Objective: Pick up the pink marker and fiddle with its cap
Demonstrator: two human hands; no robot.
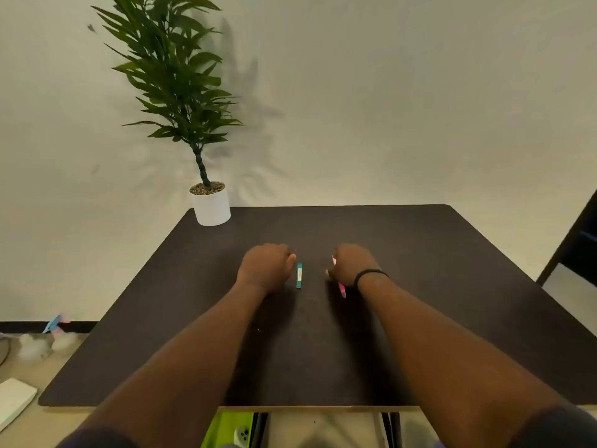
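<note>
Inside curled right hand (350,265), pink marker (341,290)

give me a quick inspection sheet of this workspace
surface: dark table, bare where visible
job's things: teal marker lying flat between the hands; pink marker in right hand
clutter: potted plant on far left corner
grips: left hand curled, beside teal marker, contact unclear; right hand holds pink marker
cables: nothing seen on table
surroundings: plain wall, white box on floor left
</note>
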